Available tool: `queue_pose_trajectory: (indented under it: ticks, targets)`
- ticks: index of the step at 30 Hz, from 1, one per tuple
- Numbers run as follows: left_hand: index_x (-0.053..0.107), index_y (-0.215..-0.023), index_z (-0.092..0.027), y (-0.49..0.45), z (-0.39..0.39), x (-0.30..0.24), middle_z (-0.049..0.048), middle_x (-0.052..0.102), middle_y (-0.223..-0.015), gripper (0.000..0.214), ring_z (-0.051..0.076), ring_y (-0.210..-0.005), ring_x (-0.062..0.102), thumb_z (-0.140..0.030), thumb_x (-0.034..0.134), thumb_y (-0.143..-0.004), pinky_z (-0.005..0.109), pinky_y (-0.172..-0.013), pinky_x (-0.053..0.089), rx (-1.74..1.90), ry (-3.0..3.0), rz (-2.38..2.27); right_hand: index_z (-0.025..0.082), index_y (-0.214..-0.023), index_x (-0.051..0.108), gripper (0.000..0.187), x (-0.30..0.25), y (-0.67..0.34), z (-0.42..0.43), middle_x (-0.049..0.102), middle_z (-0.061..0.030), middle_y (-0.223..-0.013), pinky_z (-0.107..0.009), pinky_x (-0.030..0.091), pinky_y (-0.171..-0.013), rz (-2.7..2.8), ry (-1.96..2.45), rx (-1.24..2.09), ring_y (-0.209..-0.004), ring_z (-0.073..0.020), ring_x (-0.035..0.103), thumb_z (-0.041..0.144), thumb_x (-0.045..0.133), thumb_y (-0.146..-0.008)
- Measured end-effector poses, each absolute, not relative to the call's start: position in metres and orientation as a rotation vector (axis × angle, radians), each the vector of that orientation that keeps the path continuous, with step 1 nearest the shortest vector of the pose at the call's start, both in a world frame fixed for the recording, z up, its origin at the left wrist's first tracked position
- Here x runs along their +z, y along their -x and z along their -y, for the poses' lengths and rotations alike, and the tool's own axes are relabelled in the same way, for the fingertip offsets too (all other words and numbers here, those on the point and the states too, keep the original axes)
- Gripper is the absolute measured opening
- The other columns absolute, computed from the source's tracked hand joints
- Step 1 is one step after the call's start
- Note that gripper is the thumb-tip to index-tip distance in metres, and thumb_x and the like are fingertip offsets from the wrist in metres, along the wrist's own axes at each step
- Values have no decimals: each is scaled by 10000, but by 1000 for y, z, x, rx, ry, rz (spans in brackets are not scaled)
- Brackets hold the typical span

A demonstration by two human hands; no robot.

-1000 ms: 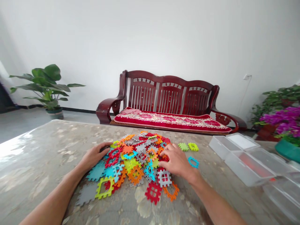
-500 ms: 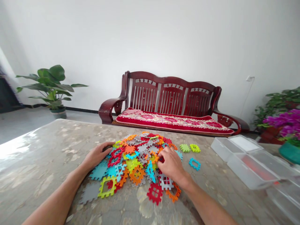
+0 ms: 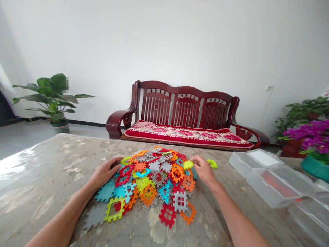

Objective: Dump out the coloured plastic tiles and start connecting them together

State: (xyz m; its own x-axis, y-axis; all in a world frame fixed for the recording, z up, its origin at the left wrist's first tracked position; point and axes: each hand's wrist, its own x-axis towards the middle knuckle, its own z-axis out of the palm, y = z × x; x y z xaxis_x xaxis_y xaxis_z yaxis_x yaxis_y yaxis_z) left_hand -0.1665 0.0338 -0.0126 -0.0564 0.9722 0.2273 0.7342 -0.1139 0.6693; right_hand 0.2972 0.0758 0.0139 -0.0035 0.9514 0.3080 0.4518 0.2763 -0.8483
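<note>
A heap of colourful interlocking plastic tiles with toothed edges lies before me, in red, orange, blue, grey and lime green. My left hand rests against the heap's left side, thumb and fingers apart, fingertips beside a lime-green tile. At the heap's right edge, the fingertips of my right hand close on a solid lime-green tile. Just behind that hand lies a lime-green frame tile, partly covered. Nearer me are a red window tile, a grey window tile and an orange frame tile.
Clear plastic boxes stand on the table at the right, one with something red inside. Purple flowers in a teal pot are beyond them. Across the table stands a wooden bench; a potted plant is at the left.
My right hand has moved from the heap to its right edge, and the solid lime-green tile has shifted left to the heap. The loose blue frame tile is out of sight. My left hand stays.
</note>
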Motion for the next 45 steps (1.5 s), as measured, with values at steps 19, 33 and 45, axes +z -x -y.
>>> queue_pose_trajectory:
  ticks: [19, 33, 45]
  targets:
    - [686, -1233, -219, 150, -31, -7, 73, 634, -1369, 758, 293, -1283, 562, -781, 421, -798, 390, -1144, 373, 922, -1996, -1718, 164, -1318, 609, 648, 32, -293, -58, 636, -125, -1334, -424, 418, -1071, 2219, 1468, 441, -1224, -282, 580, 209, 650, -673]
    - [697, -1216, -232, 153, -34, -13, 73, 647, -1350, 722, 297, -1261, 575, -773, 437, -814, 395, -1136, 382, 944, -1992, -1697, 217, -1352, 537, 642, 8, -372, -93, 690, -100, -1243, -424, 448, -1030, 1808, 1633, 232, -1157, -246, 631, 230, 647, -720]
    - [710, -1197, -244, 152, -33, -12, 56, 659, -1336, 681, 299, -1251, 587, -747, 444, -823, 389, -1119, 409, 947, -2017, -1706, 234, -1332, 588, 601, 8, -361, -86, 715, -78, -1196, -414, 433, -988, 1953, 1815, -21, -1115, -281, 622, 283, 664, -738]
